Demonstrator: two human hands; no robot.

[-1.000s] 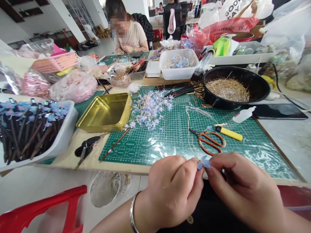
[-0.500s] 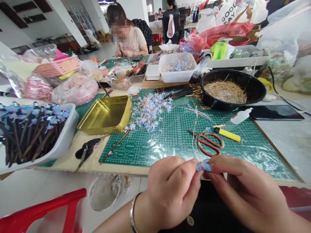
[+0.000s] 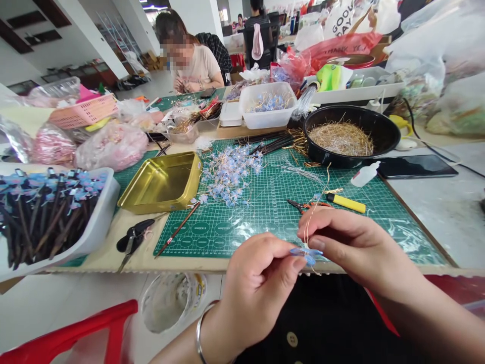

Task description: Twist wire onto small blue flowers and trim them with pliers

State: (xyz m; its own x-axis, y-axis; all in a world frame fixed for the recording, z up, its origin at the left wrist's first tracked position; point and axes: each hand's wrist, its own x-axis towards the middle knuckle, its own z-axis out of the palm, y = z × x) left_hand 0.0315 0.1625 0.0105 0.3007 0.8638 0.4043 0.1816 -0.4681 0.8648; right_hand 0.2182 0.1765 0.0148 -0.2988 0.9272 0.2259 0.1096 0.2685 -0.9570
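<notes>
Between thumb and forefinger, my left hand (image 3: pixel 261 288) pinches a small blue flower (image 3: pixel 307 255) just past the table's front edge. My right hand (image 3: pixel 344 242) is beside it, thumb and forefinger closed on the thin gold wire (image 3: pixel 311 222) that rises from the flower. Behind my right hand lie orange-handled scissors (image 3: pixel 303 206), their handles mostly covered. A pile of blue flowers on gold wires (image 3: pixel 231 174) rests on the green cutting mat (image 3: pixel 212 235). A yellow-handled tool (image 3: pixel 346 203) lies beyond my right hand.
A gold tin (image 3: pixel 161 182) and black thread snips (image 3: pixel 132 237) are on the left, near a white tub (image 3: pixel 100 217) of dark stems. A black bowl (image 3: pixel 386 134) of wires, a small bottle (image 3: pixel 366 174) and a phone (image 3: pixel 417 167) lie right. Someone (image 3: pixel 199 65) sits opposite.
My right hand has moved from the flower's petals up to its wire, now over the scissor handles. My left hand has turned and still pinches the flower. The view has shifted slightly.
</notes>
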